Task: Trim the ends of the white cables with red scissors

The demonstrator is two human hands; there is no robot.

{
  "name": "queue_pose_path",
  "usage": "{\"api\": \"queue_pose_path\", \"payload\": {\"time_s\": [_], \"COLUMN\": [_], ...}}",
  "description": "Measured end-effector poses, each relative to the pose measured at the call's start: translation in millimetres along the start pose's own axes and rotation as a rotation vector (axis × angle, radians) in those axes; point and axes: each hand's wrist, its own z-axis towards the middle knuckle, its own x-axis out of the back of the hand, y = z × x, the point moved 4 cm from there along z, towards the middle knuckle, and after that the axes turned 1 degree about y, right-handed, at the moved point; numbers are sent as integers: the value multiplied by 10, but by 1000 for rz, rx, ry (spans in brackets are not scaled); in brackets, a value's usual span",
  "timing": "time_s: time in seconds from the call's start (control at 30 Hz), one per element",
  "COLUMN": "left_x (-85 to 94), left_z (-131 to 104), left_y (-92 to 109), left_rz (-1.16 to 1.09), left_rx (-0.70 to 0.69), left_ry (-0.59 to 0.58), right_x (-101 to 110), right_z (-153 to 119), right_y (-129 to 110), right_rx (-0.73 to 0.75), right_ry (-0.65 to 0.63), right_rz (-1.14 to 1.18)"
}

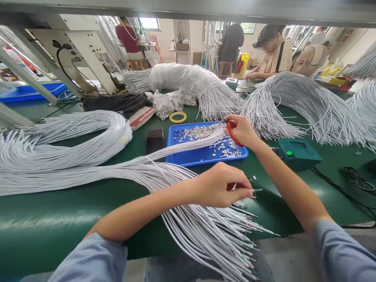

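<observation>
Evidently little writing can be read: the folded cream-and-red paper packet (pixel 143 117), beyond the left hand (pixel 225 185), carries pale letters on a red band, too skewed to make out, and a small yellow tag (pixel 123 140) on the thick coil of white cables (pixel 116 131), left of that hand, shows no legible text.

The left hand is closed in a pinch on a thin pale strand (pixel 257 190), above a fanned spread of long white cables (pixel 188 219) with stripped, coloured tips. The right hand (pixel 241 131) grips a red-handled cutting tool (pixel 234 135), its tip at a narrower bundle of white cables (pixel 194 145) lying across the tray.

The counter (pixel 88 219) is dark green and glossy. Left of the right hand sits a rectangular blue plastic tray (pixel 188 158) of small silvery metal pieces (pixel 199 132); farther left lie a dark smartphone (pixel 154 141) and, beyond the tray, a yellow ring of tape (pixel 178 117) and clear plastic bags of metal pieces (pixel 164 107). Right of the right hand is a green box-shaped device (pixel 299 152) with a bright green button (pixel 289 153).

Beyond both hands, people sit in a bright room near a pale round fan (pixel 310 60), with windows behind.
</observation>
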Motion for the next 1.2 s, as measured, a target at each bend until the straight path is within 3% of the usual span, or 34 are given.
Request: {"api": "queue_pose_path", "payload": {"time_s": [0.13,0.27,0.37,0.47,0.6,0.7,0.87,1.03,1.2], "left_x": [-252,-291,-75,352,768,836,810,877,982], "left_z": [-44,-8,59,58,-28,-86,-102,-107,-94], "left_y": [-84,-279,-503,-813,-1134,-1273,-1328,-1329,-1297], "left_rz": [31,178,462,937,1086,1101,1086,1045,942], "left_rx": [-20,31,188,514,706,753,766,748,711], "left_ry": [-215,-280,-248,-186,-168,-216,-228,-190,-77], "right_x": [-47,-4,32,67,109,131,158,210,267], "right_z": [49,73,77,60,16,-12,-48,-83,-75], "right_y": [142,210,199,142,47,-6,-47,-119,-130], "right_rx": [-44,-85,-79,-50,-19,12,39,96,46], "right_ry": [-54,-25,2,36,83,130,189,257,335], "right_rz": [-155,-263,-267,-220,-141,-74,1,54,149]}}
